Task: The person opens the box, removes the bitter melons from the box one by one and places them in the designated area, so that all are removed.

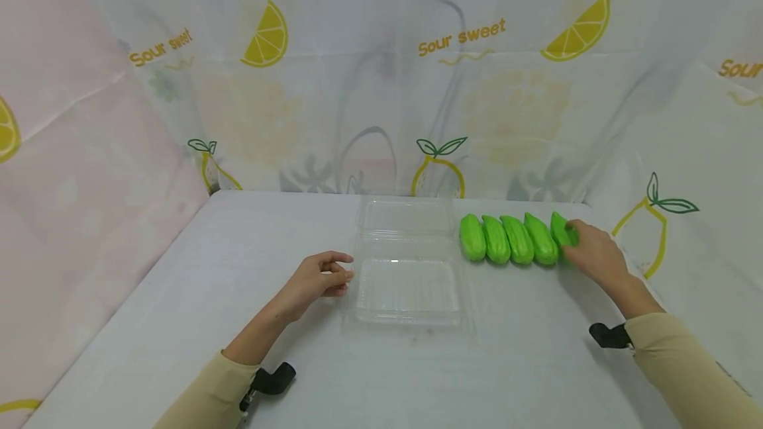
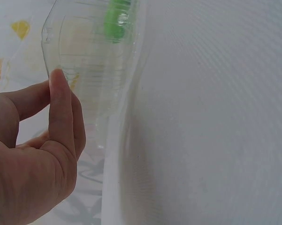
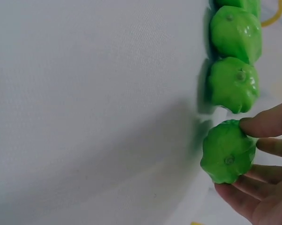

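Note:
On the table lies a clear plastic clamshell box (image 1: 408, 290), its lid (image 1: 407, 216) folded back toward the wall. My left hand (image 1: 318, 277) is at the box's left edge; in the left wrist view, the thumb and index fingertip (image 2: 58, 77) pinch its thin rim (image 2: 46, 35). To the right of the box, several bright green ridged gourds (image 1: 497, 240) lie side by side in a row. At the row's right end my right hand (image 1: 596, 257) grips the last gourd (image 3: 227, 152), thumb on one side and fingers on the other. A small gap separates it from the neighbouring gourd (image 3: 233, 84).
A white cloth covers the table (image 1: 179, 296). Behind it hangs a lemon-print curtain (image 1: 357, 85), which also closes off the left and right sides. Dark wrist mounts (image 1: 274, 379) sit on both sleeves.

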`<state>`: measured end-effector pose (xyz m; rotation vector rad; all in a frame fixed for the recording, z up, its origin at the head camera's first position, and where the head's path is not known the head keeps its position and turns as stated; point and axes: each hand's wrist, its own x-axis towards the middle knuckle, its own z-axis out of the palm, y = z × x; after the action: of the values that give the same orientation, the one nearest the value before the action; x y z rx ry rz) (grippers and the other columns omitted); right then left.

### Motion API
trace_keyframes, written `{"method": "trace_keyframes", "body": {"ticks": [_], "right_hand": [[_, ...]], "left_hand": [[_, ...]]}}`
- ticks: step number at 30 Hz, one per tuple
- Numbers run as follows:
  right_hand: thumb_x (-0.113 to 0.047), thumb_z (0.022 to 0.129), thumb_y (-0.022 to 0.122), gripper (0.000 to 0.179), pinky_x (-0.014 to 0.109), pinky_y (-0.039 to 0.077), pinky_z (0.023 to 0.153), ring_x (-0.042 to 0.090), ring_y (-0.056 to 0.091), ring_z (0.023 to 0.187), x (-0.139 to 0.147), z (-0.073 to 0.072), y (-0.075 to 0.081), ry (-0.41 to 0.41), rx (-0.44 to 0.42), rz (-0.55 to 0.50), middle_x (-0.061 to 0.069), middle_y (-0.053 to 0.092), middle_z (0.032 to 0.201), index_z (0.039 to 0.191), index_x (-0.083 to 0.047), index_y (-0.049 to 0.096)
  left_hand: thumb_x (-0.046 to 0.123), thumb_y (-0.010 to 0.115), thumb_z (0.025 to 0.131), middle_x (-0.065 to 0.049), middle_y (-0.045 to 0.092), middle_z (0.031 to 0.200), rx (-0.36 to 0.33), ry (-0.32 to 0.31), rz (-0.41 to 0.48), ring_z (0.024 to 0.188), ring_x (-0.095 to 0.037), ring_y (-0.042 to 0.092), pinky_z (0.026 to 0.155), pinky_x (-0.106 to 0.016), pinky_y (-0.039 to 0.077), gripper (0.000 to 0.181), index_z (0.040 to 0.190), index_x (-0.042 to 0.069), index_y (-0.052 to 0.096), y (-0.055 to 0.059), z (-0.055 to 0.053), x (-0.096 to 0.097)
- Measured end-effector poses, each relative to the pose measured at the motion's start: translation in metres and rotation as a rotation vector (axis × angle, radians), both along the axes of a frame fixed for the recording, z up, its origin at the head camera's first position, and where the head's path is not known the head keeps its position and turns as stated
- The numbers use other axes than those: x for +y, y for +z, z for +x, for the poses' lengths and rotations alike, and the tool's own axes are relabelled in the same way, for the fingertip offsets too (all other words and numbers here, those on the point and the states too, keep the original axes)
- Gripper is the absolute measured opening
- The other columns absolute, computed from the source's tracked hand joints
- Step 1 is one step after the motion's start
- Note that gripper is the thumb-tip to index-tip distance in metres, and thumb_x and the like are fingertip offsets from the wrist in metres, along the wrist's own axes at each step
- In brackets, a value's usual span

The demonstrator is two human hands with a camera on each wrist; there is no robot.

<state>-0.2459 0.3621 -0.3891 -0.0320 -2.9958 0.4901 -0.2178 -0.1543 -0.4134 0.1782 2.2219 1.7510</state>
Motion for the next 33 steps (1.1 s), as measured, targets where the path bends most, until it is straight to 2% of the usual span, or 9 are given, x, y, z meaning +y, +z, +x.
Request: {"method": "trace_keyframes", "body": {"ticks": [4,15,24,29,33], "right_hand": [[-0.012,0.085,0.055,0.053,0.055,0.048,0.072,0.048,0.058,0.096,0.001,-0.002,-0.003,0.003,0.014,-0.017,0.04,0.054,0.125,0.131,0.012,0.049],[-0.012,0.091,0.049,0.051,0.067,0.044,0.091,0.059,0.047,0.117,0.003,-0.007,-0.012,0.046,0.014,-0.034,0.043,0.049,0.13,0.133,0.017,0.047],[-0.013,0.095,0.044,0.052,0.068,0.042,0.096,0.059,0.044,0.121,0.002,-0.006,-0.008,0.053,-0.034,-0.048,0.043,0.045,0.134,0.137,0.016,0.043],[-0.014,0.095,0.042,0.054,0.067,0.042,0.095,0.057,0.045,0.12,0.001,-0.004,-0.01,0.049,-0.04,-0.056,0.042,0.043,0.136,0.139,0.016,0.041],[-0.015,0.095,0.043,0.054,0.069,0.039,0.099,0.059,0.041,0.123,0.001,-0.002,-0.01,0.046,-0.037,-0.056,0.043,0.04,0.138,0.139,0.016,0.04]], "left_hand": [[0.012,0.07,0.093,-0.007,0.061,0.092,-0.003,0.003,0.0,0.075,-0.011,0.064,0.07,-0.022,0.06,0.046,0.134,-0.004,0.054,0.0,0.0,0.0],[0.012,0.07,0.093,-0.006,0.06,0.092,-0.005,0.0,0.002,0.075,-0.011,0.064,0.071,-0.022,0.06,0.047,0.134,-0.003,0.054,-0.001,0.0,0.0],[0.012,0.07,0.093,-0.006,0.061,0.092,-0.007,0.005,-0.004,0.075,-0.012,0.064,0.071,-0.023,0.06,0.046,0.134,-0.003,0.055,0.0,0.0,0.0],[0.013,0.069,0.093,-0.006,0.061,0.092,-0.012,0.002,-0.002,0.075,-0.011,0.064,0.071,-0.022,0.06,0.047,0.135,-0.002,0.054,-0.001,0.0,0.0],[0.014,0.069,0.094,-0.005,0.061,0.092,-0.023,-0.003,0.007,0.077,-0.011,0.065,0.071,-0.022,0.059,0.048,0.136,-0.001,0.054,-0.003,-0.001,-0.001]]}}
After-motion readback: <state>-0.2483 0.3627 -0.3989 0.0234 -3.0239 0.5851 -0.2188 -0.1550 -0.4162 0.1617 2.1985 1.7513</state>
